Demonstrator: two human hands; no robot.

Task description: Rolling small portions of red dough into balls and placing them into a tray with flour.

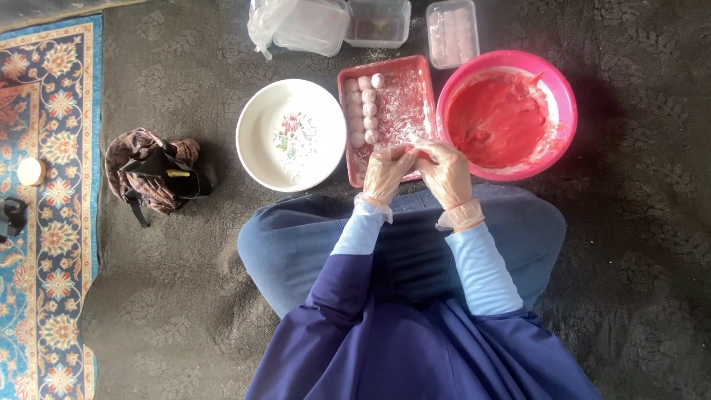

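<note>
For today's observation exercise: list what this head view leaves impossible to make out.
- What the left hand and right hand press between them: covered by gloved fingers.
- Contents of the clear containers: cut by the top edge.
- Near end of the red tray: behind the hands.
- Dark object: cropped at left.

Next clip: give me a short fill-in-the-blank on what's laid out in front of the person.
1. The pink bowl holds a ____ batter.
2. The small dusted balls sit in a red rectangular ____.
3. The white plate has a ____ design in its middle.
4. The left hand and right hand both wear clear ____.

Missing words: red; tray; floral; gloves
</note>
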